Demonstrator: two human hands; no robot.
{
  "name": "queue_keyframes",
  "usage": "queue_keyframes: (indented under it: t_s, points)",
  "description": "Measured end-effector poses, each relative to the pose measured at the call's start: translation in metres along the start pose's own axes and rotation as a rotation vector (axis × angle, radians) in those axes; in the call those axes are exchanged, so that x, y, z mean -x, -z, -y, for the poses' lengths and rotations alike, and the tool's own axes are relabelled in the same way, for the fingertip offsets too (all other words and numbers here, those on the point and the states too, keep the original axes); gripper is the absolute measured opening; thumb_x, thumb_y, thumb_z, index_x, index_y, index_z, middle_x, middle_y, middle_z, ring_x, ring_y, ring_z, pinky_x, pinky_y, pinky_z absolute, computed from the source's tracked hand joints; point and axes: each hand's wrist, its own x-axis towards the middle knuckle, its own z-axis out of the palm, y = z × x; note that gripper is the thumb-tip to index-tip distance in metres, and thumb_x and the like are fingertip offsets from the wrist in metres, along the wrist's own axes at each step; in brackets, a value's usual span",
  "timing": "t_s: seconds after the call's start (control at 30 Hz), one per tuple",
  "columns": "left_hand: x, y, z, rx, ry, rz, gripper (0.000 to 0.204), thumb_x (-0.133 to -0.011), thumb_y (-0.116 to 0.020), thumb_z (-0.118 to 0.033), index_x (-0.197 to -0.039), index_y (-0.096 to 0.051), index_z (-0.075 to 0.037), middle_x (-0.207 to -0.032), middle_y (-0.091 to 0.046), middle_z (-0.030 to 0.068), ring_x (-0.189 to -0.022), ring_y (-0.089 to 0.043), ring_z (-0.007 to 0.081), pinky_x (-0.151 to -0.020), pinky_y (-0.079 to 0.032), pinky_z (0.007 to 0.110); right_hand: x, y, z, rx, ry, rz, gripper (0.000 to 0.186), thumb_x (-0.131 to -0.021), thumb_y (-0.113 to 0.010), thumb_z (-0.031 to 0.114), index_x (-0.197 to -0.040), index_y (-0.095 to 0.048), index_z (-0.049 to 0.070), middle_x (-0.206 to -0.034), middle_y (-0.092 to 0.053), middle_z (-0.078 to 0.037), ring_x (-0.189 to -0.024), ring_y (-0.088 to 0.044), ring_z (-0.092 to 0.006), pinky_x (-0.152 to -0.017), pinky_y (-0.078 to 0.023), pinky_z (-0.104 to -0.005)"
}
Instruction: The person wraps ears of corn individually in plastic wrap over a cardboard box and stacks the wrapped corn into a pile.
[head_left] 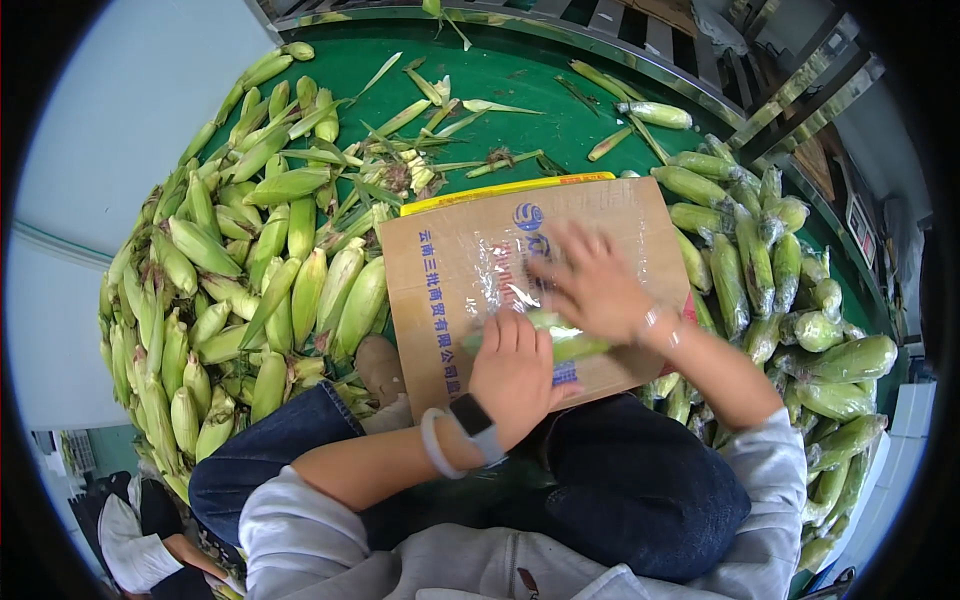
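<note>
A flattened cardboard box [440,290] lies across my lap like a board, with shiny clear film on its surface. On it rests a green ear of corn [582,345], partly covered by my hands. My left hand [512,375], with a watch and a pale band at the wrist, has its fingers closed over the left end of the ear. Just above the ear, my right hand [595,285] is spread over the film, its fingers apart and blurred by motion. Whether film wraps this ear is hard to tell.
Unwrapped green ears of corn [200,245] are heaped at the left. Film-wrapped ears [730,285] pile up on the right. Loose husks and trimmings [415,165] litter the green surface [540,80] ahead, below a metal rack [640,55]. Another person's sleeve [140,555] shows at lower left.
</note>
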Motion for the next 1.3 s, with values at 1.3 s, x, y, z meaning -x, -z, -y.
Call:
queue_keyframes:
  t_s: [1.3]
  points:
    - [0.036,0.052,0.053,1.255,0.286,-1.037,0.031,-0.071,-0.072,-0.007,-0.091,-0.049,-0.002,-0.082,-0.060,0.0086,-0.072,-0.058,0.0155,-0.066,-0.047,0.030,0.033,0.005,0.080,-0.529,-0.132,-0.314,0.051,-0.058,-0.076,0.019,-0.103,-0.059,0.005,-0.087,-0.058,-0.014,-0.077,-0.058,-0.0298,-0.067,-0.047,-0.0379]
